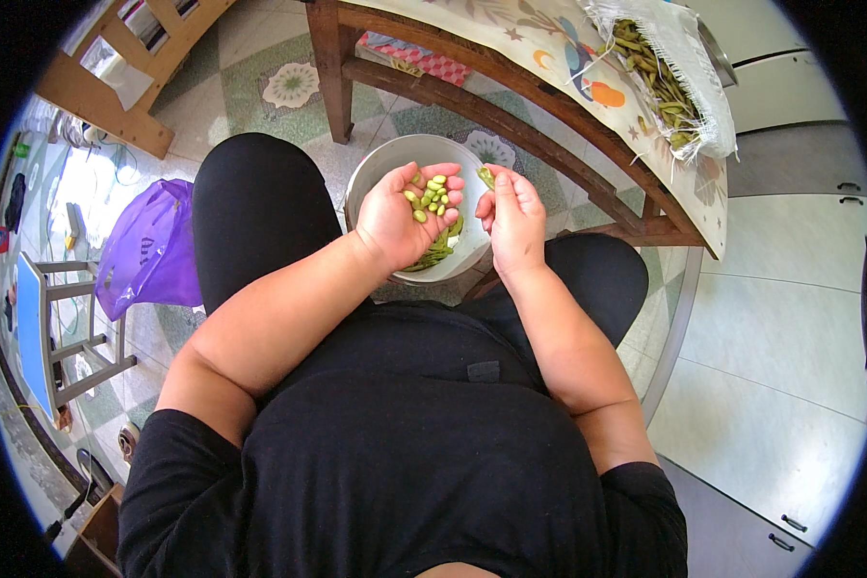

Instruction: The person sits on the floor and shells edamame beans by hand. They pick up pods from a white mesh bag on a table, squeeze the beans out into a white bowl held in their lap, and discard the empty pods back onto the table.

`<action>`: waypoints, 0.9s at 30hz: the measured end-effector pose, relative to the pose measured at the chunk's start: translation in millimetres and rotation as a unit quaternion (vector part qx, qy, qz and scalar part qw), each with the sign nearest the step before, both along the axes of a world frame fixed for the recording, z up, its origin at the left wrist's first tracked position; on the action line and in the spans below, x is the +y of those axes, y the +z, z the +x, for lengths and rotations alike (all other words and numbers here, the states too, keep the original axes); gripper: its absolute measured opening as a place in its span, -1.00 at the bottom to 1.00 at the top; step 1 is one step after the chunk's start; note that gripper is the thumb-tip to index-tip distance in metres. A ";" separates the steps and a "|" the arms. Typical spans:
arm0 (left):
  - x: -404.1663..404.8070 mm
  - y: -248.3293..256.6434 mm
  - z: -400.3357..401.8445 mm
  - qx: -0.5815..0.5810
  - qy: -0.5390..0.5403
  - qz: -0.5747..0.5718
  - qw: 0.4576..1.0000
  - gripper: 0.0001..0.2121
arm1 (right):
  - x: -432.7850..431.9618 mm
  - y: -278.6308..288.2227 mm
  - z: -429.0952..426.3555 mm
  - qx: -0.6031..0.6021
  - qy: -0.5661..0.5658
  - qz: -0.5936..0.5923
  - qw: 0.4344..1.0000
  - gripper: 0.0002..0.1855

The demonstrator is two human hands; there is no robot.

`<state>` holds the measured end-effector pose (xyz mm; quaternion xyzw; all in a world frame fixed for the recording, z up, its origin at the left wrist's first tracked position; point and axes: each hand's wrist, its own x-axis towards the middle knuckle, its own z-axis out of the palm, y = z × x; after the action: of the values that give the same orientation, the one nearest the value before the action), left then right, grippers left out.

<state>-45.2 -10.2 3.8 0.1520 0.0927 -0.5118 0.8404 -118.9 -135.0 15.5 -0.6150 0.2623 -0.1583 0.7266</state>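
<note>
My left hand (404,220) lies palm up over a round metal basin (477,246), its fingers slightly curled around several shelled green soybeans (433,196). To its right, my right hand (513,217) pinches a green soybean pod (485,178) between thumb and fingers, above the basin's right edge. Green pods (437,253) lie at the bottom of the basin, partly hidden under my left hand. More pods (657,79) lie in a white woven sack (717,115) on the table at the upper right.
A wooden table (469,108) with a printed cloth (542,43) stands ahead and to the right. A purple plastic bag (152,249) sits left of my knee, beside a blue-topped stool (35,332). Pale cabinets (773,325) line the right side.
</note>
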 end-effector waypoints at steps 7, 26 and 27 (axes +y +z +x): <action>0.5 6.4 5.5 0.020 0.028 -0.036 0.999 -0.62 | -3.0 -4.2 3.0 0.053 0.007 0.029 0.998 -0.78; -51.3 172.5 162.6 -0.198 0.311 0.052 0.928 -0.81 | -12.2 10.0 -1.0 0.086 0.141 0.172 0.971 -0.72; -57.5 180.8 173.7 -0.239 0.315 0.078 0.915 -0.81 | -12.7 11.2 -0.7 0.080 0.152 0.169 0.970 -0.72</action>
<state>128.5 -67.7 184.6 0.2980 -0.0282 -0.1600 0.9406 -119.6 -147.7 26.7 -0.5263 0.2457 0.0503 0.8125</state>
